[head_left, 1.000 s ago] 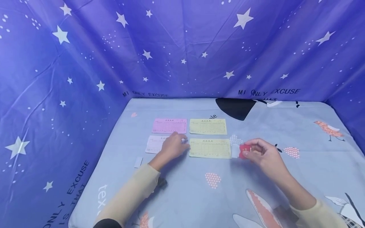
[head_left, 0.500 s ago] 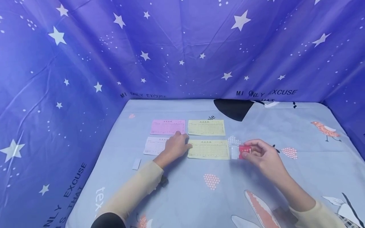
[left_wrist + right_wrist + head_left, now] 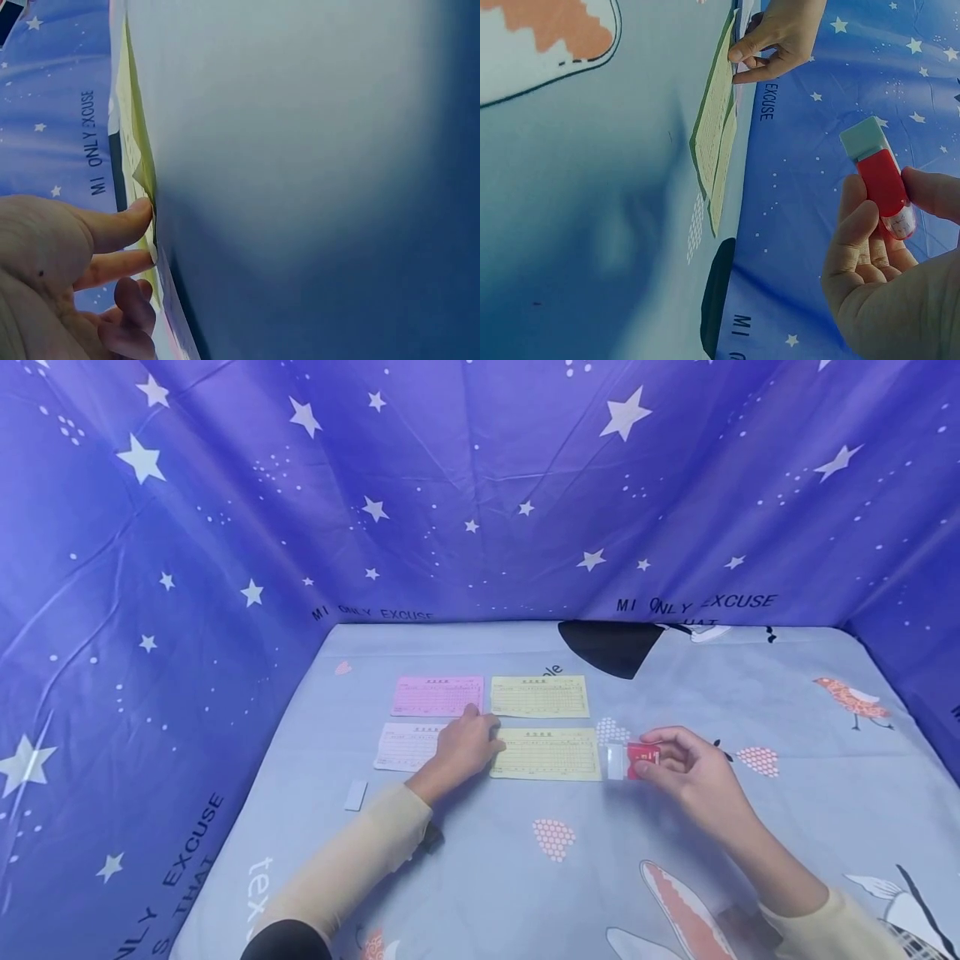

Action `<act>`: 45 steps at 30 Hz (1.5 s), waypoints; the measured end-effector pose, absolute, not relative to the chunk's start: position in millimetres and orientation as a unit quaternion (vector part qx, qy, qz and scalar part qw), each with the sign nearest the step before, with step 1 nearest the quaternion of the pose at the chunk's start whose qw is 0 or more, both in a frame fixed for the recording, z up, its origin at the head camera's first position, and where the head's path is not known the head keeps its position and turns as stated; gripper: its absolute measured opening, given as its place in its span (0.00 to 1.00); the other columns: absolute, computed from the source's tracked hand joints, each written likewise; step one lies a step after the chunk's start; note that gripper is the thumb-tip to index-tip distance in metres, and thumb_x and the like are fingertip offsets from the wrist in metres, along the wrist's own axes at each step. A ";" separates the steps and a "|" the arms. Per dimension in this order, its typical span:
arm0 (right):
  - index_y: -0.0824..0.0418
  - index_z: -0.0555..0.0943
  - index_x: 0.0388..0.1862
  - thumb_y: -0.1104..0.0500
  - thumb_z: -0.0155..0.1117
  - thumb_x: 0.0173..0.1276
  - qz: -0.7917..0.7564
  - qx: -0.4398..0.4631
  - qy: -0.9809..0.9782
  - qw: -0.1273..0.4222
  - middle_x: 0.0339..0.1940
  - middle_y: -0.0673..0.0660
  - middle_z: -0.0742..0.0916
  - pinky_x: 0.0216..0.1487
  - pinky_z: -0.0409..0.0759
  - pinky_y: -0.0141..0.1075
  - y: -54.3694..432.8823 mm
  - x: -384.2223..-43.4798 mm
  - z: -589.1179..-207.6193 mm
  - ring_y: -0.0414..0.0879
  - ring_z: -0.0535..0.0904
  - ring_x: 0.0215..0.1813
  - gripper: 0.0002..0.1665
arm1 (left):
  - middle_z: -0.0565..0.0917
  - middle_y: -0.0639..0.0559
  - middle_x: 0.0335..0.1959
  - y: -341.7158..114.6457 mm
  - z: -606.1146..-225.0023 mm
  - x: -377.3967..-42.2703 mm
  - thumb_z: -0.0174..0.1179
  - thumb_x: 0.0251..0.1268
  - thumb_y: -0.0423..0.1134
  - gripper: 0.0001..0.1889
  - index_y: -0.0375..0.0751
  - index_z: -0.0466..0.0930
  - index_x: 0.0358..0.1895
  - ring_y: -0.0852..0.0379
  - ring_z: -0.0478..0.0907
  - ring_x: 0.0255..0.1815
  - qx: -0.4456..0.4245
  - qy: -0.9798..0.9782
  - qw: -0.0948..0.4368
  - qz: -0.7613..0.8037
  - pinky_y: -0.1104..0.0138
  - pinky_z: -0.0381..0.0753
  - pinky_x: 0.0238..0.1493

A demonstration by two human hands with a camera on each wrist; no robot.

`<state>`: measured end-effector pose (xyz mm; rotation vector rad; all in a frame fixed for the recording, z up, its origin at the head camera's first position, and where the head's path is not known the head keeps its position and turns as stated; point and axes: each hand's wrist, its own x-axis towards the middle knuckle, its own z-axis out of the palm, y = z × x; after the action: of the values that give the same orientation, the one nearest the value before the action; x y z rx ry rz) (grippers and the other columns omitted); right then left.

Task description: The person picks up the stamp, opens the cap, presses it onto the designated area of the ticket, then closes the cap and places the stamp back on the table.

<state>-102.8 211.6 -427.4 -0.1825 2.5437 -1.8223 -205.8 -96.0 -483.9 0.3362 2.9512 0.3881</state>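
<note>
Four-cornered paper form slips lie in two rows: a pink slip (image 3: 438, 695) and a yellow slip (image 3: 540, 696) at the back, a white slip (image 3: 405, 747) and another yellow slip (image 3: 546, 754) in front. My left hand (image 3: 463, 747) reaches over the white slip. Its thumb and index fingertips touch down at the front yellow slip's left edge, where a paper corner curls up in the left wrist view. My right hand (image 3: 693, 772) holds a red-sleeved eraser (image 3: 882, 181) between thumb and fingers, its pale end pointing left, just right of that yellow slip.
A small white rectangular piece (image 3: 356, 796) lies left of the slips. The table's patterned cloth (image 3: 480, 877) bears printed birds, hearts and lettering. A blue star-patterned curtain (image 3: 420, 460) hangs behind and along the sides.
The head view has shifted slightly. My left hand has edged a little right against the front yellow slip. The right hand still holds the eraser in about the same place.
</note>
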 end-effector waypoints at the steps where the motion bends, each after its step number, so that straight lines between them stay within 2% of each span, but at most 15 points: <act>1: 0.71 0.76 0.56 0.70 0.70 0.65 -0.580 -0.058 0.813 0.003 0.38 0.53 0.89 0.35 0.82 0.31 211.7 -102.8 -427.4 0.41 0.86 0.33 0.22 | 0.74 0.49 0.40 -95.7 -483.8 -205.7 0.71 0.61 0.48 0.23 0.44 0.84 0.58 0.56 0.73 0.28 0.112 0.982 0.071 0.131 0.66 0.73 0.25; 5: 0.71 0.76 0.56 0.69 0.70 0.64 -0.573 -0.056 0.817 0.002 0.38 0.54 0.89 0.34 0.82 0.31 211.9 -102.5 -427.6 0.41 0.85 0.32 0.22 | 0.73 0.50 0.38 -94.4 -483.2 -204.9 0.73 0.60 0.46 0.19 0.42 0.85 0.51 0.56 0.73 0.26 0.112 0.982 0.062 0.138 0.66 0.73 0.24; 9: 0.72 0.76 0.57 0.69 0.70 0.64 -0.568 -0.054 0.821 0.000 0.37 0.53 0.88 0.33 0.81 0.31 212.4 -102.1 -428.8 0.43 0.85 0.32 0.23 | 0.73 0.52 0.36 -93.5 -481.8 -202.5 0.71 0.61 0.42 0.10 0.42 0.84 0.42 0.57 0.73 0.26 0.119 0.980 0.054 0.149 0.66 0.73 0.24; 12: 0.72 0.76 0.56 0.69 0.71 0.64 -0.567 -0.053 0.822 -0.002 0.36 0.51 0.88 0.32 0.81 0.31 212.9 -101.8 -429.7 0.43 0.85 0.32 0.23 | 0.75 0.55 0.31 -92.8 -479.0 -200.7 0.68 0.63 0.37 0.04 0.44 0.83 0.36 0.58 0.73 0.26 0.133 0.975 0.045 0.170 0.67 0.74 0.25; 14: 0.71 0.76 0.56 0.69 0.71 0.64 -0.568 -0.053 0.821 -0.003 0.36 0.50 0.88 0.32 0.81 0.31 213.2 -101.6 -430.1 0.43 0.85 0.31 0.23 | 0.77 0.57 0.27 -92.3 -476.8 -200.1 0.66 0.65 0.35 0.03 0.45 0.81 0.33 0.59 0.74 0.25 0.142 0.970 0.043 0.193 0.67 0.75 0.26; 18: 0.72 0.76 0.56 0.69 0.71 0.63 -0.571 -0.055 0.819 -0.003 0.36 0.51 0.88 0.32 0.81 0.31 211.9 -101.7 -430.0 0.43 0.85 0.32 0.23 | 0.79 0.58 0.23 -94.1 -473.5 -198.6 0.62 0.69 0.34 0.04 0.46 0.81 0.34 0.60 0.76 0.23 0.144 0.956 0.054 0.250 0.68 0.76 0.26; 24: 0.71 0.76 0.57 0.69 0.71 0.64 -0.574 -0.055 0.817 0.000 0.37 0.52 0.89 0.33 0.81 0.31 212.1 -101.3 -429.3 0.43 0.85 0.32 0.23 | 0.85 0.57 0.31 -98.3 -471.7 -197.9 0.62 0.68 0.32 0.04 0.43 0.86 0.38 0.61 0.78 0.29 0.141 0.922 0.077 0.353 0.66 0.80 0.35; 28: 0.71 0.76 0.58 0.69 0.70 0.64 -0.569 -0.051 0.821 0.005 0.37 0.51 0.88 0.34 0.82 0.31 212.4 -101.8 -428.4 0.43 0.86 0.33 0.24 | 0.85 0.55 0.29 -104.8 -468.4 -196.2 0.62 0.67 0.31 0.04 0.43 0.87 0.39 0.56 0.80 0.27 0.129 0.890 0.112 0.423 0.64 0.81 0.31; 31: 0.70 0.76 0.58 0.67 0.71 0.64 -0.558 -0.046 0.829 0.008 0.39 0.55 0.89 0.36 0.82 0.31 212.4 -102.1 -427.1 0.43 0.86 0.34 0.24 | 0.85 0.53 0.27 -109.1 -466.3 -194.3 0.63 0.67 0.31 0.04 0.42 0.86 0.38 0.54 0.81 0.25 0.107 0.867 0.146 0.465 0.65 0.80 0.25; 35: 0.69 0.78 0.56 0.64 0.73 0.64 -0.534 -0.042 0.844 0.008 0.40 0.60 0.88 0.35 0.82 0.31 211.7 -100.9 -424.5 0.42 0.86 0.35 0.23 | 0.86 0.51 0.27 -111.4 -465.4 -191.5 0.63 0.66 0.30 0.02 0.40 0.85 0.37 0.54 0.81 0.24 0.084 0.844 0.180 0.498 0.63 0.81 0.27; 40: 0.66 0.81 0.54 0.63 0.72 0.65 -0.517 -0.056 0.854 0.004 0.38 0.58 0.89 0.33 0.81 0.33 210.7 -97.4 -424.5 0.44 0.86 0.36 0.19 | 0.87 0.51 0.28 -113.1 -466.3 -183.8 0.63 0.66 0.30 0.02 0.40 0.85 0.37 0.54 0.81 0.25 0.085 0.829 0.207 0.513 0.62 0.82 0.29; 45: 0.65 0.82 0.53 0.65 0.72 0.64 -0.513 -0.071 0.855 0.000 0.38 0.57 0.89 0.35 0.82 0.33 209.5 -94.9 -424.5 0.44 0.85 0.36 0.18 | 0.87 0.51 0.27 -114.0 -466.4 -173.5 0.63 0.67 0.31 0.03 0.41 0.85 0.36 0.55 0.80 0.24 0.104 0.830 0.219 0.503 0.66 0.78 0.27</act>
<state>-94.9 209.5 -424.5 -0.2231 2.6867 -1.6131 -173.5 -114.0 -466.4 0.2878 2.2955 1.3916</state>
